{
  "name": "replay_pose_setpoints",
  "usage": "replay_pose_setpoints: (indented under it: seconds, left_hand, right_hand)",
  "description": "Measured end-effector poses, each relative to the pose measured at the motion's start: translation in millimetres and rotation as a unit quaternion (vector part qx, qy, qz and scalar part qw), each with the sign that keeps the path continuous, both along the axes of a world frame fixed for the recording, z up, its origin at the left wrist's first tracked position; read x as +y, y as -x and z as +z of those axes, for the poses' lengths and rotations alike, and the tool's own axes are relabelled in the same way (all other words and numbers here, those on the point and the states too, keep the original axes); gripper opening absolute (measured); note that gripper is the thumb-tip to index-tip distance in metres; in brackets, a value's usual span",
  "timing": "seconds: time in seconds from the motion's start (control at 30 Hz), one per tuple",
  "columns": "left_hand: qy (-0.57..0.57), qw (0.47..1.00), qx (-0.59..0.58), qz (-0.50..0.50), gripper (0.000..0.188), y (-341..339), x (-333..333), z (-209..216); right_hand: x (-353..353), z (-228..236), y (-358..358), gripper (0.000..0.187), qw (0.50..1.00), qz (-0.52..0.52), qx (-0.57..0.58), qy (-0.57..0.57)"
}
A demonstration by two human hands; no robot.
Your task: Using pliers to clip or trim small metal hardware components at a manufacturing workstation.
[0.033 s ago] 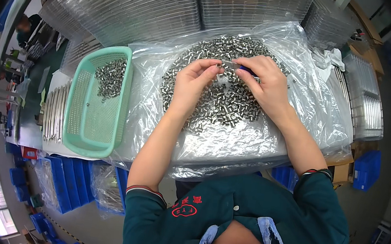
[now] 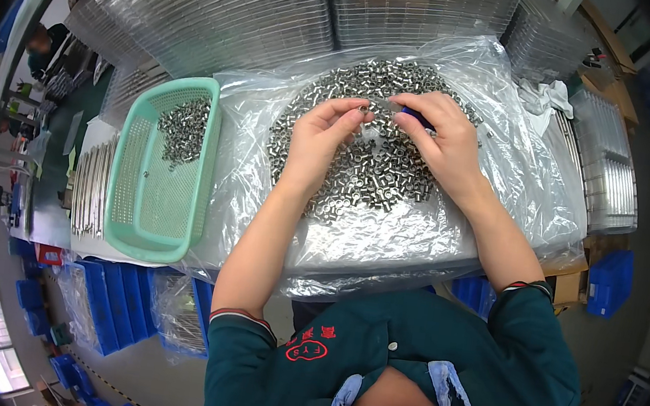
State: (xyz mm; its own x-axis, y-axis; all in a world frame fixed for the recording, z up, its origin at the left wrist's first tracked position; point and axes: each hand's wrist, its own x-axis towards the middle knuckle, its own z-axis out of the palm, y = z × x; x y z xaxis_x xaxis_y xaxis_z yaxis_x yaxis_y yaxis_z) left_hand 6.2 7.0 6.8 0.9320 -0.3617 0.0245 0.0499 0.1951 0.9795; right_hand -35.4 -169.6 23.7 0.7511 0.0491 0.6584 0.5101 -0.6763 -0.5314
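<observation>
Pinched together at thumb and forefinger, a worker's left grip (image 2: 317, 131) holds a small metal piece (image 2: 364, 110) above a heap of similar parts. Facing it, the right grip (image 2: 451, 137) is closed around a blue-handled tool (image 2: 417, 117); its far end, lost against the glitter behind, cannot be told as touching the piece or apart from it. Work on a single part appears to be the step in hand, and the next move would seem to call for a steady left pinch while the right guides the tool in line with the piece. Below both hands, the heap of metal parts (image 2: 371, 188) spreads over a clear plastic sheet (image 2: 255, 147) covering the counter. To the left sits a pale green basket (image 2: 160, 204), a smaller batch of parts gathered toward its far end. Metal rods (image 2: 92, 184) lie beyond the basket, clear trays (image 2: 219, 10) rise in stacks along the back, and a white cloth (image 2: 545, 97) rests crumpled at the far right.
</observation>
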Motion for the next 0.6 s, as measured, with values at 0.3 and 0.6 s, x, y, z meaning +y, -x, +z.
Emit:
replay_pose_setpoints:
  seconds: [0.3,0.6]
  left_hand:
    - [0.096,0.990,0.085,-0.063,0.025,-3,1,-2]
    - [-0.039,0.992,-0.121,-0.004,0.018,6,-4,-5]
  right_hand:
    - [3,-2,5,0.026,0.746,0.200,0.332,-0.541]
    - [10,-10,2,0.020,0.650,0.192,0.490,-0.549]
